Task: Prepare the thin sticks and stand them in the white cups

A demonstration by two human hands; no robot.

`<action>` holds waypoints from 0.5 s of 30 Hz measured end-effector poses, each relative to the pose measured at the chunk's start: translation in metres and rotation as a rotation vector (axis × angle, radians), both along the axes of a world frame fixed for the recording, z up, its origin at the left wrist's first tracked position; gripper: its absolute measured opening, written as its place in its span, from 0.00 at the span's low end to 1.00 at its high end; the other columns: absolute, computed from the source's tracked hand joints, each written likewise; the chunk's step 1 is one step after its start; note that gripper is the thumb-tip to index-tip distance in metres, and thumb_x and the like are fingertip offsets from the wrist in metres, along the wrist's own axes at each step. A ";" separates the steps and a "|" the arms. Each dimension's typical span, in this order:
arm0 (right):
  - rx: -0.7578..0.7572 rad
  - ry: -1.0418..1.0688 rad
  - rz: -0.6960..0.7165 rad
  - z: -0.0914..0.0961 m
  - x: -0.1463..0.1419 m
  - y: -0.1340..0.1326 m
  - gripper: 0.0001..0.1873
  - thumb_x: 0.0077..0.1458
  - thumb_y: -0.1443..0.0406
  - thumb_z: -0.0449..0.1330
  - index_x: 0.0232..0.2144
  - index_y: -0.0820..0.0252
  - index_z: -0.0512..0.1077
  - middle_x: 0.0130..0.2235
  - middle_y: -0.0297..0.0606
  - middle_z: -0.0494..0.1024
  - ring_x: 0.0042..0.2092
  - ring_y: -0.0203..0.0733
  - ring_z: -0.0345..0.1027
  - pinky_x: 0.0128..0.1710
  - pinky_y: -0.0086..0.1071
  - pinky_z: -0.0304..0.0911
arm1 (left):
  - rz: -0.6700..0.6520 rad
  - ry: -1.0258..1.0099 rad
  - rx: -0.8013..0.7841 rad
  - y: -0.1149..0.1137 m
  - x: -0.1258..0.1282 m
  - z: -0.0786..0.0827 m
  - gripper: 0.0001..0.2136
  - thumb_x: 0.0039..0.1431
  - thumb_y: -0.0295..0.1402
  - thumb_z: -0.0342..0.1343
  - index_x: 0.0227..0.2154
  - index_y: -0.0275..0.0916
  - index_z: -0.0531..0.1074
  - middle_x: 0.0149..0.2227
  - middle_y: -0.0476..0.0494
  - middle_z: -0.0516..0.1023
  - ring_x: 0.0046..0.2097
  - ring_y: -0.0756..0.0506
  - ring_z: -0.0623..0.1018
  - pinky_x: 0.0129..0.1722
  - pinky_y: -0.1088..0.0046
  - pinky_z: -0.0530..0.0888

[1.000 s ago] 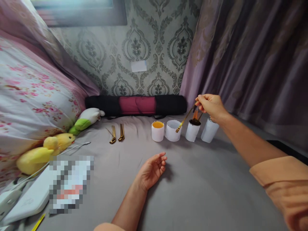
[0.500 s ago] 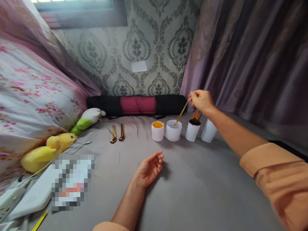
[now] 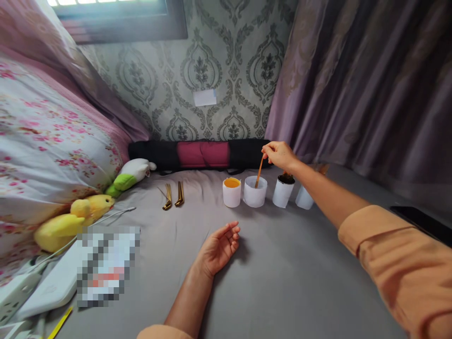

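Note:
My right hand (image 3: pixel 278 154) pinches the top of a thin gold-brown long-handled utensil (image 3: pixel 260 170), which stands nearly upright. Its lower end is inside a wide white container (image 3: pixel 254 196), so the tip's shape is hidden. To the left stands a white container with an orange-yellow top (image 3: pixel 231 194). A narrower white container with a dark rim (image 3: pixel 282 195) is on the right, holding brownish pieces partly behind my wrist. Beyond it, my forearm partly covers another white container (image 3: pixel 304 198). My left hand (image 3: pixel 221 247) rests palm up on the grey sheet, fingers loosely curled and holding nothing.
Two small groups of gold-coloured utensils (image 3: pixel 167 197) lie left of the containers. A black and maroon roll (image 3: pixel 203 154) lies along the wall. Plush toys (image 3: pixel 60 230), a cable and a white power strip (image 3: pixel 17 294) are at left; a dark flat object (image 3: pixel 422 223) is at right.
My right hand has moved left and slightly down. The utensil has turned more upright, with its lower end in the wide white container. My left hand has stayed in place.

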State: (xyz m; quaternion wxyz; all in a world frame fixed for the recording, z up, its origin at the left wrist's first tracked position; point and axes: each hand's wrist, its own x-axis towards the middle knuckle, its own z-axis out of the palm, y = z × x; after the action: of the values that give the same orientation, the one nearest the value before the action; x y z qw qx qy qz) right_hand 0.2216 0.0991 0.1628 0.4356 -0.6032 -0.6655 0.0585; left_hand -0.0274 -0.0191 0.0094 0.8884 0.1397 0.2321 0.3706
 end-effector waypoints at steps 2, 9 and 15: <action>-0.034 -0.006 0.025 -0.004 0.000 0.003 0.11 0.54 0.63 0.52 0.28 0.64 0.71 0.25 0.37 0.75 0.18 0.27 0.62 0.17 0.20 0.57 | 0.000 0.005 0.003 0.000 0.000 0.000 0.08 0.54 0.27 0.52 0.37 0.30 0.69 0.31 0.42 0.73 0.28 0.54 0.71 0.26 0.81 0.68; -0.113 -0.020 0.087 -0.019 -0.007 0.013 0.11 0.53 0.63 0.52 0.27 0.64 0.71 0.24 0.36 0.75 0.18 0.27 0.61 0.17 0.21 0.56 | 0.001 0.030 0.005 -0.001 0.001 0.002 0.08 0.54 0.27 0.52 0.36 0.30 0.70 0.30 0.43 0.73 0.28 0.54 0.71 0.25 0.81 0.68; -0.199 -0.037 0.121 -0.031 -0.014 0.019 0.10 0.53 0.64 0.51 0.27 0.64 0.70 0.25 0.36 0.75 0.18 0.26 0.61 0.17 0.19 0.54 | -0.006 0.016 0.002 0.000 0.001 0.001 0.08 0.54 0.27 0.51 0.37 0.30 0.70 0.30 0.43 0.72 0.28 0.54 0.71 0.26 0.81 0.67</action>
State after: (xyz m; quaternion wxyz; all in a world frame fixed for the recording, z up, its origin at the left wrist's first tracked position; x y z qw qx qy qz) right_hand 0.2078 0.1177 0.1321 0.3570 -0.6030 -0.6997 0.1392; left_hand -0.0266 -0.0196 0.0104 0.8875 0.1444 0.2385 0.3669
